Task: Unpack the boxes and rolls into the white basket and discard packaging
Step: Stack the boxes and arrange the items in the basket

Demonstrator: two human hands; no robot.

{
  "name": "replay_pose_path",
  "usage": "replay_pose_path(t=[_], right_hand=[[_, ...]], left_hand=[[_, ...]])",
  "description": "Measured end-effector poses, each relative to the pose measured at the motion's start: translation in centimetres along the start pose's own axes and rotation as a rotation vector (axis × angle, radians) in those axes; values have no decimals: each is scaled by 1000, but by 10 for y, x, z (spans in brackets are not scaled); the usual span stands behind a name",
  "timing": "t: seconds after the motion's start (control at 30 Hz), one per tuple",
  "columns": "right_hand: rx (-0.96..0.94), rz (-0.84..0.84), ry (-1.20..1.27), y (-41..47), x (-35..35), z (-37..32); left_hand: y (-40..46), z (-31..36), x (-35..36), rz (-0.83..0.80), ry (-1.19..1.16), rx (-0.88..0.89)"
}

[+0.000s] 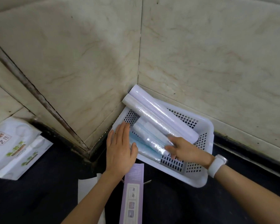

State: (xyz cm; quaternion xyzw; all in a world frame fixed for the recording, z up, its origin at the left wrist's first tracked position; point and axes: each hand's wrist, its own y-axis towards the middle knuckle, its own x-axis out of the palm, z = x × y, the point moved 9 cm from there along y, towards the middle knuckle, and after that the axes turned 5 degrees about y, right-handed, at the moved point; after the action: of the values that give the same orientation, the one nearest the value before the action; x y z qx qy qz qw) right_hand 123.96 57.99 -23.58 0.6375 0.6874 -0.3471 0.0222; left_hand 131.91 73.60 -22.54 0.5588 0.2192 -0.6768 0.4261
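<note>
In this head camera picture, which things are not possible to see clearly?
- Basket floor under the packets: covered by the blue packets and both rolls in the white basket.
- Right hand grip: fingertips blurred against the shiny wrap; unclear whether it holds a packet.
- Purple box: cut off by the bottom edge, print too small.
- White package: cut off by the left edge.

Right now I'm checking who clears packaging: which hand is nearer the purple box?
Left. The left hand lies flat on the basket rim, just above the purple box; the right hand is farther right, inside the basket on the packs.
</note>
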Motion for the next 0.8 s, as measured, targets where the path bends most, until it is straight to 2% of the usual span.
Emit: replay_pose_path(t=[0.2,0.3,0.37,0.43,0.5,0.57,0.63,0.73,0.8], right_hand=[[-112,-40,-295,17,36,-2],[-157,-28,-594,25,44,3],[-294,46,-797,24,45,-4],[-304,-15,-944,23,49,2],[-362,-4,-1110,25,50,5],[-451,-94,-1087,27,61,9],[-397,-206,-1062,29,65,16],[-326,-239,-1098,35,70,17],[-307,-242,-1097,37,70,17]], left_hand=[[-7,7,2,-3,81,146],[-5,10,0,2,125,205],[-4,11,0,3,159,221],[-1,12,0,-27,217,253],[4,18,5,-180,301,315],[6,19,18,-426,372,370],[10,17,29,-609,411,357],[12,11,43,-760,514,304],[12,11,44,-779,527,264]])
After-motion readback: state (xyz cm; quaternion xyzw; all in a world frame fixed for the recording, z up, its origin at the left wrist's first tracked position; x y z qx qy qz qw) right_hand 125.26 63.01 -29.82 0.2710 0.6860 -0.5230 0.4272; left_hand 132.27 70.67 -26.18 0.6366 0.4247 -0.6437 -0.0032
